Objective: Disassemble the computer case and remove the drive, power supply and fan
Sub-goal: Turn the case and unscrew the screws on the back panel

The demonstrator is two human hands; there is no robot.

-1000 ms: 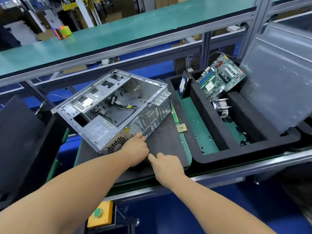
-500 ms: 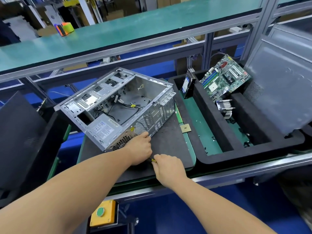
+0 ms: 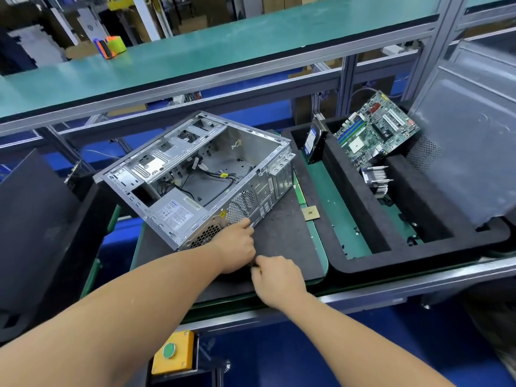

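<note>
Hands meet at the near rear corner of the computer case [image 3: 201,177], which lies open on its side on my dark foam mat [image 3: 282,233]. My left hand [image 3: 237,244] curls its fingers against the power supply [image 3: 181,216] grille; whether it grips anything, I cannot tell. My right hand [image 3: 276,277] pinches a thin, mostly hidden tool. The drive [image 3: 314,141] stands in the foam tray [image 3: 360,208] beside the case.
</note>
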